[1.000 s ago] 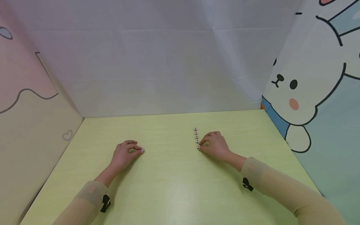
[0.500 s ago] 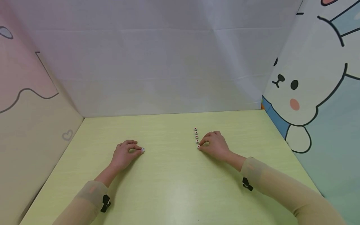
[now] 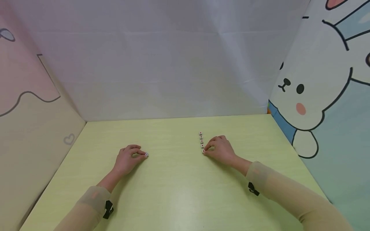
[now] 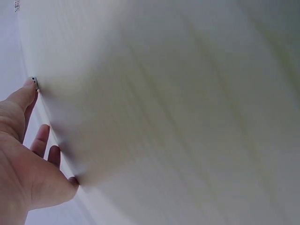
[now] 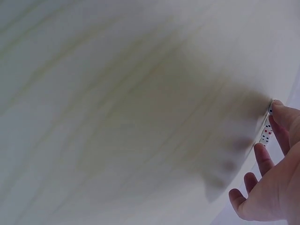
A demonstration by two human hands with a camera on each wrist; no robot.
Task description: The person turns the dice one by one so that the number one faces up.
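Observation:
My left hand [image 3: 126, 160] pinches a small white die [image 3: 146, 155] between thumb and forefinger at the left-centre of the table. In the left wrist view that die [image 4: 34, 82] shows dark pips beyond the thumb tip, and the other fingers are spread toward the tabletop. Right of centre, a line of several white dice [image 3: 201, 137] runs away from me, red pips on their tops. At its near end my right hand [image 3: 221, 150] pinches the closest die [image 3: 203, 151] between thumb and forefinger. The right wrist view shows this die [image 5: 270, 110] partly covered by the thumb.
The pale yellow table [image 3: 173, 186] ends at a white sheet [image 3: 173, 64] behind. A printed panel with a cartoon animal [image 3: 315, 86] stands along the right side. A pink and cream panel [image 3: 31, 128] borders the left.

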